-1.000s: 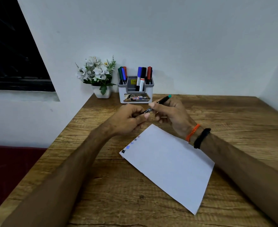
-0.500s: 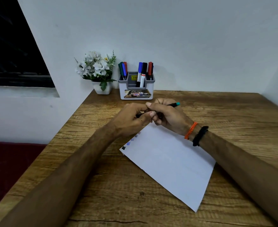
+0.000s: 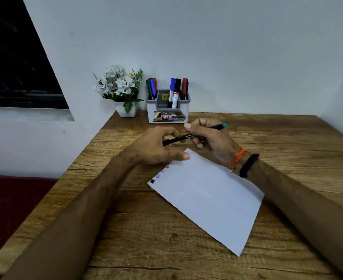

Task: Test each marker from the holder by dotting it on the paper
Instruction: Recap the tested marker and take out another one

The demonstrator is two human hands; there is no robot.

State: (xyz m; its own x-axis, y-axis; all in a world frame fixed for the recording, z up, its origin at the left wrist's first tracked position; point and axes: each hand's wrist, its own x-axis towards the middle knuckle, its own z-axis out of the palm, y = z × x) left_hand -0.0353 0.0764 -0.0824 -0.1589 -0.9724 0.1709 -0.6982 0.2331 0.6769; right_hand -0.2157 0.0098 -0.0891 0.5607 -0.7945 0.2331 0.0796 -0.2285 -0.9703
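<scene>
A: Head view, holder [image 3: 167, 112] far side of desk [image 3: 267, 138], by the flower pot [image 3: 126, 111]. Contents?
B: Green, blue, red markers left slot; blue, black, red right.
A: Hands?
B: Right hand [image 3: 209, 136] grips a black marker [image 3: 186, 136], teal end; left hand [image 3: 156, 146] curled at its tip, contact unclear. Paper [image 3: 211, 197] just near of them, dots along its left edge.

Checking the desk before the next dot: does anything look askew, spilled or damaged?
Nothing spilled or damaged. The white paper sheet lies skewed on the wooden desk, its test dots bunched along one edge. The grey-and-white marker holder stands upright.
</scene>
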